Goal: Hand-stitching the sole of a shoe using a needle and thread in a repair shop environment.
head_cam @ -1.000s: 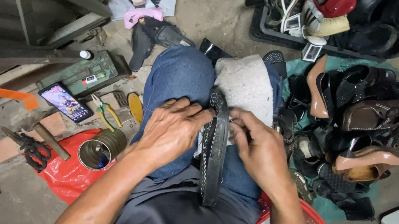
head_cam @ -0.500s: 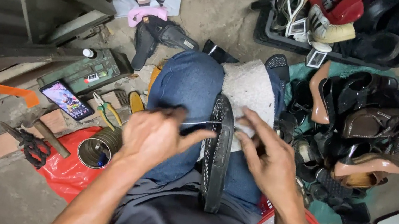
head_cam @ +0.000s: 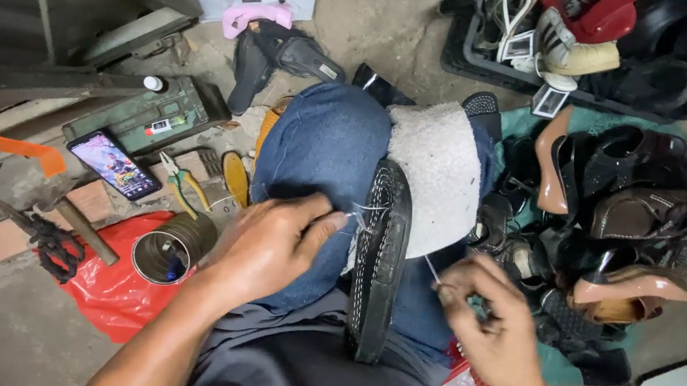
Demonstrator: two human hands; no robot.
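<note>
A black shoe (head_cam: 378, 262) stands on edge between the knees. The left hand (head_cam: 268, 245) pinches thread at its left side; the right hand (head_cam: 492, 320) pinches a thin needle (head_cam: 433, 271).

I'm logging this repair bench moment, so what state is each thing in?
black shoe: on edge between the knees, sole facing left
thread: pulled out at the sole's edge
left hand: pinching thread beside the sole
right hand: pinched on a thin needle or thread
phone: screen lit
tin can: open, upright
pliers: lying flat
</note>
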